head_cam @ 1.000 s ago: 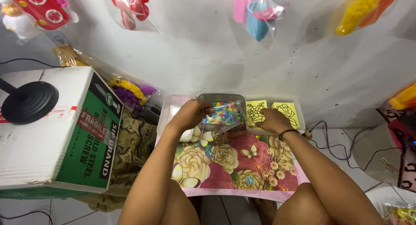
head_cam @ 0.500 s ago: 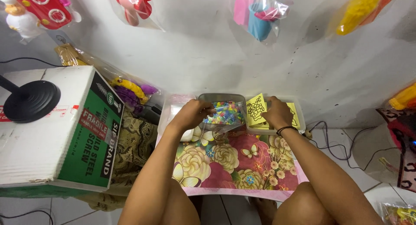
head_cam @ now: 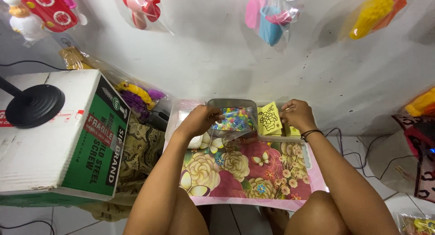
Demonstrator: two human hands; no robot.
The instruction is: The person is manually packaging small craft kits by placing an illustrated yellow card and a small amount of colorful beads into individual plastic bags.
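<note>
My left hand (head_cam: pixel 199 120) grips the near edge of a clear plastic bag (head_cam: pixel 234 122) full of small coloured pieces, held over a grey rectangular tub (head_cam: pixel 231 103). My right hand (head_cam: pixel 297 116) pinches a yellow card (head_cam: pixel 269 118) with a black line drawing and lifts it tilted just right of the bag. More yellow cards (head_cam: pixel 293 131) lie under that hand. All of this sits at the far edge of a floral-patterned board (head_cam: pixel 244 171) across my lap. A black band circles my right wrist.
A large white and green cardboard box (head_cam: pixel 63 135) with a black round lamp base (head_cam: pixel 32 105) on it stands at the left. Bagged toys (head_cam: pixel 272 17) hang on the white wall ahead. Black cables (head_cam: pixel 351 146) trail on the floor at the right.
My right hand moved from the card pile and picked up one yellow card, raising it beside the bag. My left hand stays on the bag.
</note>
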